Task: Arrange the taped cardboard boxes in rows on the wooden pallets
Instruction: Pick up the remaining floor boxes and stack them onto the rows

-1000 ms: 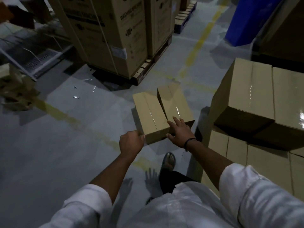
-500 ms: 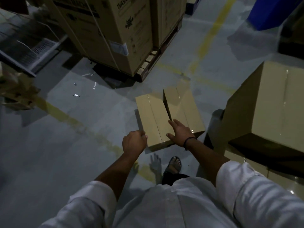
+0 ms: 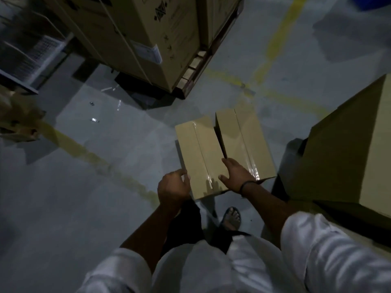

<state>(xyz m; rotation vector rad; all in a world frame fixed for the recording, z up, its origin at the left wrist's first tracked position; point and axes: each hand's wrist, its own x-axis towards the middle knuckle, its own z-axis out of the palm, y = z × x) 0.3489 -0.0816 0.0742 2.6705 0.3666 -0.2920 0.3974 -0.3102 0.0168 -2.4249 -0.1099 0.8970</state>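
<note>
Grey concrete floor (image 3: 84, 208), crossed by worn yellow lines (image 3: 277, 37), fills most of the dim head view. Two small taped cardboard boxes lie side by side, touching along their near halves with a narrow dark gap opening between them farther out.

The left hand (image 3: 173, 187) has its fingers curled round the near outer corner of the left box (image 3: 196, 151), knuckles up. The right hand (image 3: 234, 176) lies flat on top of the right box (image 3: 247, 144) at its near inner corner. Its fingers are straight and point forward along the gap, and its thumb is spread out sideways toward the left box. A dark band (image 3: 246, 185) circles that wrist, and both forearms come out of rolled white sleeves (image 3: 338, 254). Whether the two boxes rest on the floor or hang just above it cannot be told.

Below the hands, nearer the body, a sandalled foot (image 3: 231, 216) stands on the floor. Just outside the right hand rises a stack of larger cardboard boxes (image 3: 342, 149), well above the level of the small pair. Far ahead of both hands, tall printed cartons (image 3: 135, 39) with a white label stand on a wooden pallet (image 3: 196, 66). Well out beyond the left hand sits a blurred wire rack (image 3: 36, 53).
</note>
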